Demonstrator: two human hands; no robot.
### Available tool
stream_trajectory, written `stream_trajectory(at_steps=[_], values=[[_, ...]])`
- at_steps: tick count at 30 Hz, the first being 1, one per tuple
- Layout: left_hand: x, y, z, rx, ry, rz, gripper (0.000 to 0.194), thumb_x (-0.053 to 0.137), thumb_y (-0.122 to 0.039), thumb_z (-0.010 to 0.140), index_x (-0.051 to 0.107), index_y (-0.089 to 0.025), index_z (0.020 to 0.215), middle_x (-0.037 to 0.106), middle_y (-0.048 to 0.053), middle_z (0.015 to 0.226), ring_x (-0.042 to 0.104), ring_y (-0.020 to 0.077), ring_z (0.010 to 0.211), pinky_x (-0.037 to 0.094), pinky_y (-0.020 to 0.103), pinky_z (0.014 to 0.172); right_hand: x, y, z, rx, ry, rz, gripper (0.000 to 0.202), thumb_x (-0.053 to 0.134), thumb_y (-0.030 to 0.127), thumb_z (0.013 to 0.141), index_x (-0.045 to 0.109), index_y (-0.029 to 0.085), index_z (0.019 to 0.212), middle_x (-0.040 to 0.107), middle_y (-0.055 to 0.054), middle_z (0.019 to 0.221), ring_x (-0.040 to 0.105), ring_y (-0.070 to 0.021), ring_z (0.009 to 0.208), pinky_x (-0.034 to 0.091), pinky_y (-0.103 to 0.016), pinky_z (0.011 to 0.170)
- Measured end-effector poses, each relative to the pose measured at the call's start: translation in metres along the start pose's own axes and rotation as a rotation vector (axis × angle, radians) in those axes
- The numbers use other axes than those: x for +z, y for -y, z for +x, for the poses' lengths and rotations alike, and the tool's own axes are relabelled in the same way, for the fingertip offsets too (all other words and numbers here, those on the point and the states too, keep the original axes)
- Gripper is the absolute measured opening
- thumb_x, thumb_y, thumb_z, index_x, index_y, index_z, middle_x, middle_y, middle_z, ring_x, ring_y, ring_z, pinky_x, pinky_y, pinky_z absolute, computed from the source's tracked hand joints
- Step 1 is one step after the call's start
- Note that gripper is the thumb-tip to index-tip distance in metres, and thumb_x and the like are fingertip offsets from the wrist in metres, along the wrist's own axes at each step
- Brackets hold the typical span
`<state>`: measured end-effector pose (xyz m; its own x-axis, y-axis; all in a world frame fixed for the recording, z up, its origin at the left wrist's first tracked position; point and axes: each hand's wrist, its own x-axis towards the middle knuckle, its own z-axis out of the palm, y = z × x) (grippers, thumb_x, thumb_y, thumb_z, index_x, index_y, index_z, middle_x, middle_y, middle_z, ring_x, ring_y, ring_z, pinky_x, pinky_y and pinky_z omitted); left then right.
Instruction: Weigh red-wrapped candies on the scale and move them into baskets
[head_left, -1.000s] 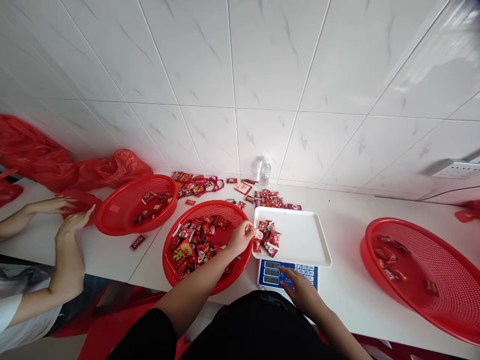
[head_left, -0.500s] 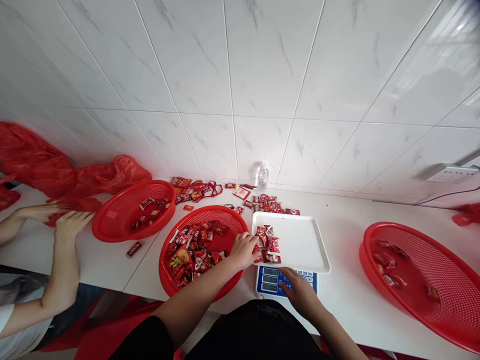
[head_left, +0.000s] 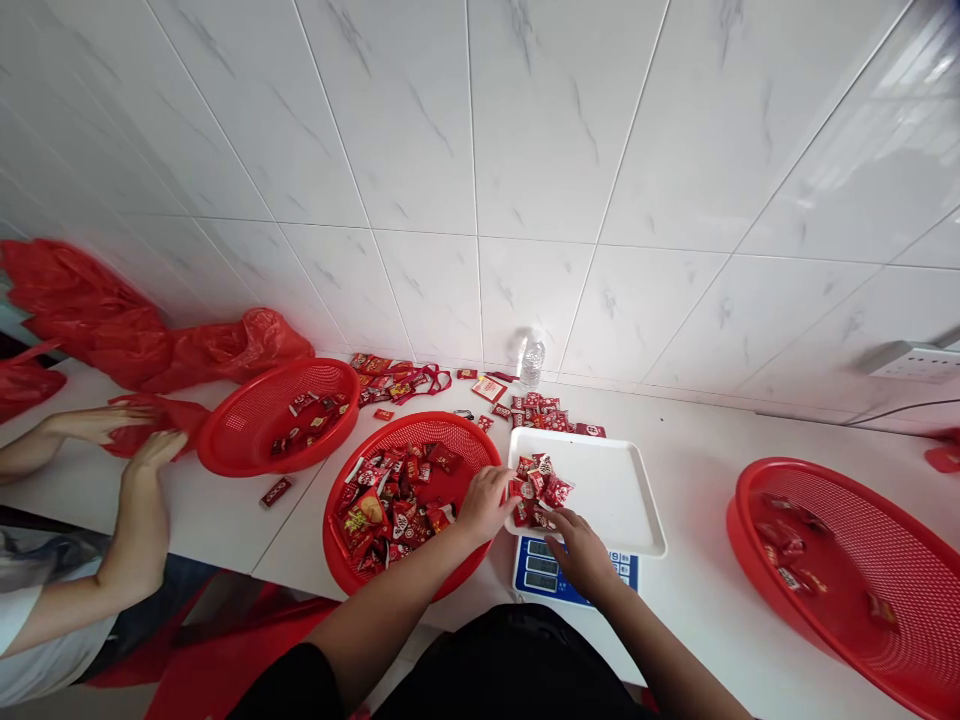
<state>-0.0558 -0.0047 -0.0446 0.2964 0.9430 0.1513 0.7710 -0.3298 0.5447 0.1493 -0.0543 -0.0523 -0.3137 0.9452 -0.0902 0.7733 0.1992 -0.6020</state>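
A white tray (head_left: pixel 619 485) sits on a blue digital scale (head_left: pixel 541 572). Several small red snack packets (head_left: pixel 538 482) lie heaped at the tray's left end. My left hand (head_left: pixel 486 505) cups the left side of that heap, its fingers apart and touching the packets. From the lower right, my right hand (head_left: pixel 583 555) reaches over the tray's front edge, open, fingertips at the near packets. Just left of the scale, under my left forearm, stands a red perforated basket (head_left: pixel 469 440) holding many mixed packets.
A second red basket (head_left: pixel 225 440) stands at left, a larger one (head_left: pixel 750 500) at right; both hold packets. More packets (head_left: pixel 536 410) and a clear bottle (head_left: pixel 532 362) are by the tiled wall. A co-worker's hands (head_left: pixel 154 450) handle a red plastic bag (head_left: pixel 139 425).
My right hand has moved up from the scale's keypad to the packets. The packets are pushed closer together on the tray. The view has shifted slightly.
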Motion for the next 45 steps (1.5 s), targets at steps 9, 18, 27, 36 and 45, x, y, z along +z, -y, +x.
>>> stream_trajectory(at_steps=[9,18,27,36,45], values=[[-0.01,0.074,-0.054,-0.392,0.031,0.079,0.039,0.051,-0.027,0.079,0.05,-0.018,0.117,0.054,0.011,0.121,0.046,0.0264,0.116,0.037,0.042,0.096,0.018,0.011,0.048,0.005,-0.059,-0.267,0.071,0.054,0.056,0.076,0.026,0.039,0.139,0.006,-0.005,0.154,0.002,-0.0351,0.138,0.012,-0.06,0.104],[-0.013,0.072,-0.068,-0.477,0.098,0.006,0.034,0.05,-0.023,0.078,0.054,-0.019,0.111,0.056,0.009,0.116,0.048,0.0235,0.112,0.036,0.036,0.096,0.026,-0.002,0.061,-0.152,-0.098,-0.345,0.05,0.046,0.052,0.083,0.044,0.035,0.13,0.038,-0.004,0.143,0.017,-0.0303,0.135,0.02,-0.053,0.103],[-0.017,0.052,-0.057,-0.336,-0.013,-0.118,0.023,0.051,-0.021,0.079,0.059,-0.02,0.101,0.059,0.007,0.108,0.052,0.022,0.105,0.04,0.039,0.094,0.014,-0.021,0.067,-0.162,-0.181,0.099,0.027,0.052,0.034,0.085,0.063,0.029,0.108,0.06,-0.006,0.118,0.046,-0.024,0.111,0.036,-0.041,0.096],[-0.021,0.011,-0.003,-0.009,-0.017,-0.046,0.027,0.046,-0.018,0.084,0.057,-0.023,0.108,0.058,0.005,0.111,0.046,0.0204,0.112,0.038,0.038,0.098,-0.004,-0.014,0.067,0.187,-0.398,0.685,0.042,0.056,0.056,0.075,0.06,0.021,0.099,0.064,-0.007,0.098,0.059,-0.0228,0.089,0.048,-0.036,0.078],[0.015,-0.002,0.053,-0.02,0.197,0.023,0.027,0.047,-0.009,0.078,0.06,-0.021,0.099,0.061,0.008,0.104,0.048,0.0245,0.108,0.031,0.042,0.098,-0.014,-0.003,0.033,0.478,-0.245,1.313,0.045,0.068,0.055,0.067,0.058,0.018,0.091,0.066,-0.002,0.07,0.058,-0.0126,0.047,0.048,-0.025,0.044]])
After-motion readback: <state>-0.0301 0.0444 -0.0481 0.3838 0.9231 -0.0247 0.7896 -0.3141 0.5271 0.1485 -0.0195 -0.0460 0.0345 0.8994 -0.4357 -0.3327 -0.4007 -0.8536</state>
